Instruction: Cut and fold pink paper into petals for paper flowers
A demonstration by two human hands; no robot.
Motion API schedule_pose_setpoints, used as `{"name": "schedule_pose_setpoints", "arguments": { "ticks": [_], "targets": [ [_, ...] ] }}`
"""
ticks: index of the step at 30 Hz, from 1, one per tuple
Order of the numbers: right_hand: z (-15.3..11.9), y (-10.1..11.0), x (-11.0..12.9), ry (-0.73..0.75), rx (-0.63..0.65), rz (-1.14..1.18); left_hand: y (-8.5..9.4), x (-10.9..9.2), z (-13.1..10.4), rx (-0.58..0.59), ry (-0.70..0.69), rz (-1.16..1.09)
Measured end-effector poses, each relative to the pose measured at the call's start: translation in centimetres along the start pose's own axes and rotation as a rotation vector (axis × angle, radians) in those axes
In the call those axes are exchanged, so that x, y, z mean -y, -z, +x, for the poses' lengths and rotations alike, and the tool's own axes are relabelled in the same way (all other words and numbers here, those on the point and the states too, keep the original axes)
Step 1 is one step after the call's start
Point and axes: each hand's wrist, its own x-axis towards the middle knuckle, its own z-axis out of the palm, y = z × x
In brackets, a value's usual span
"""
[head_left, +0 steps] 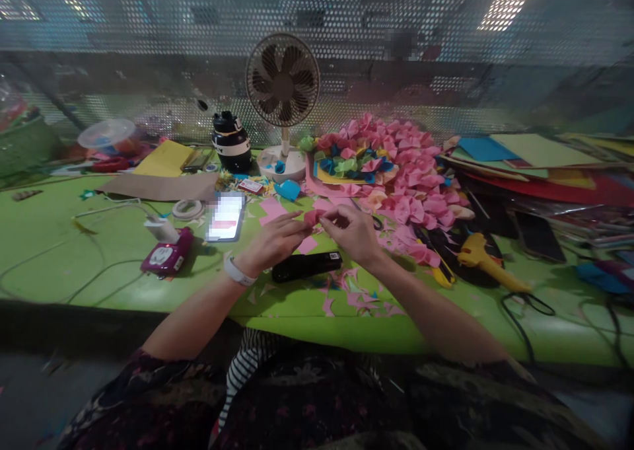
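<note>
Between my two hands is a small pink paper flower [312, 218], pinched by the fingertips from both sides. My left hand [277, 237], with a pale band on its wrist, closes on the flower's left side. My right hand [352, 230] grips its right edge with thumb and forefinger. Just below the hands a black stapler [307, 265] lies on the green table [198, 291]. Pink paper pieces [273, 209] lie beneath and behind the fingers. To the right rises a large heap of pink paper flowers [411, 172].
Behind stand a small fan [283, 86] and a black bottle [232, 147]. Left are a lit phone [226, 217], a tape roll [188, 209] and a purple power strip [167, 253]. A yellow glue gun [488, 262], a cutter [442, 276] and coloured sheets [535, 152] lie right.
</note>
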Motion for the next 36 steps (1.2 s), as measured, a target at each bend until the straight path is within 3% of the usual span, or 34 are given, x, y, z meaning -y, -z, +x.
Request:
{"name": "schedule_pose_setpoints", "arguments": {
  "ticks": [11,23,36],
  "targets": [
    [0.0,-0.1,0.1,-0.002,-0.014,-0.007,0.2,-0.2,0.2,0.077,-0.029,0.008],
    [0.1,0.9,0.0,0.053,0.032,-0.01,0.3,-0.1,0.3,0.019,0.012,0.021],
    [0.0,0.3,-1.2,0.287,-0.079,-0.181,-0.4,0.1,-0.2,-0.046,0.093,-0.094]
  ]
}}
